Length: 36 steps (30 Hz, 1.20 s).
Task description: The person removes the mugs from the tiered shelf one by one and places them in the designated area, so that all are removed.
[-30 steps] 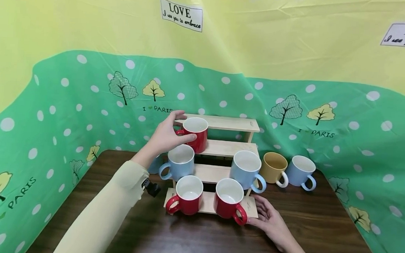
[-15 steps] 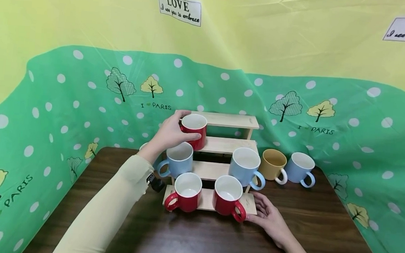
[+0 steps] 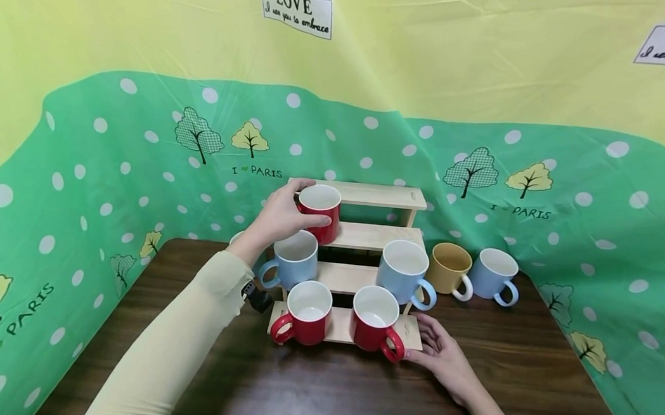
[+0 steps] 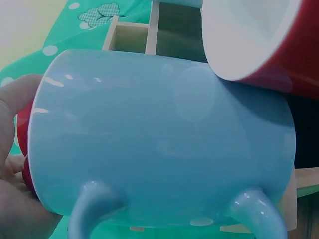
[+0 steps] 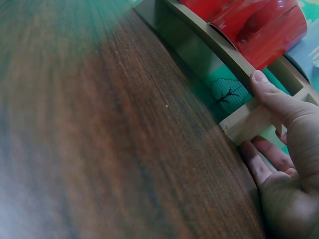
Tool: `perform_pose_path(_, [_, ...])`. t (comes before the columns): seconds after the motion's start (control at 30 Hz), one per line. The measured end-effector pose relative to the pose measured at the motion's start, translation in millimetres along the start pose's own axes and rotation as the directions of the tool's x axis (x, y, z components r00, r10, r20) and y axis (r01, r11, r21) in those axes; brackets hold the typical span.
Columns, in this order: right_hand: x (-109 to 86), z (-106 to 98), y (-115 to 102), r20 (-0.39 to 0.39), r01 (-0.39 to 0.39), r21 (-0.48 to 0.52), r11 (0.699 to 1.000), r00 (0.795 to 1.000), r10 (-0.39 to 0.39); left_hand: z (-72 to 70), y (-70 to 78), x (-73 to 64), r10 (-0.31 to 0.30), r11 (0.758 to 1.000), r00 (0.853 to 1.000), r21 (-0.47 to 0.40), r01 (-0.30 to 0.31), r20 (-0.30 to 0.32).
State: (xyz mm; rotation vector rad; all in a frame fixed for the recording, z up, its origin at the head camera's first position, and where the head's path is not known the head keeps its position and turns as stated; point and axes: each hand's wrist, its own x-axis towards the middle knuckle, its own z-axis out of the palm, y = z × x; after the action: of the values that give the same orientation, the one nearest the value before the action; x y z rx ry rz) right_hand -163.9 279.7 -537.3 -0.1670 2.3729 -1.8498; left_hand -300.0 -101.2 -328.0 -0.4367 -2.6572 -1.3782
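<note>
My left hand (image 3: 286, 214) grips a red mug (image 3: 327, 225) from its left side, at the left end of the tiered wooden rack's (image 3: 357, 277) second shelf from the top. The thumb lies across the mug's front, and its handle is mostly hidden by the hand. My right hand (image 3: 445, 363) holds the right end of the bottom shelf; in the right wrist view the thumb (image 5: 269, 94) presses the front edge and the fingers lie at the side. On the bottom shelf stand two red mugs, left (image 3: 309, 314) and right (image 3: 370, 321). A light blue mug (image 4: 159, 139) fills the left wrist view.
Light blue mugs stand at the left (image 3: 297, 265) and right (image 3: 399, 276) of the rack's second-lowest shelf. A tan mug (image 3: 448, 272) and another blue mug (image 3: 491, 275) are on the table (image 3: 516, 384) to the right. Behind my left wrist, one mug is partly hidden.
My left hand has closed in around the red mug's handle side, with the thumb further across its front. The right hand stays at the rack's end.
</note>
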Motion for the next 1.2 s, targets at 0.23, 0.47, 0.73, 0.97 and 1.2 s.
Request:
perform_pose_path(0.23, [0.2,0,2,0.0,0.02,0.014,1.0,1.0,-0.02,0.9,1.3,0.2,0.011,1.0,1.0,-0.004,-0.011,-0.027])
perform_pose_path(0.47, [-0.2,1,4,0.005,0.037,0.015,0.999,0.999,-0.037,-3.9,7.3,0.3,0.04,0.999,0.998,-0.01,-0.04,-0.039])
perform_pose_path(0.73, [-0.5,-1,3,0.004,0.033,0.025,0.999,0.999,-0.033,-13.6,22.9,1.7,0.078,0.997,0.995,-0.019,-0.079,-0.064])
perform_pose_path(0.97, [-0.9,-1,2,0.002,0.039,0.024,0.999,0.999,-0.039,-15.7,33.4,1.8,0.101,0.993,0.993,-0.047,-0.104,-0.062])
perform_pose_path(1.2, [-0.9,0,1,-0.005,0.038,0.016,0.999,0.999,-0.038,-19.4,41.6,-1.7,0.091,0.993,0.994,-0.068,-0.095,-0.059])
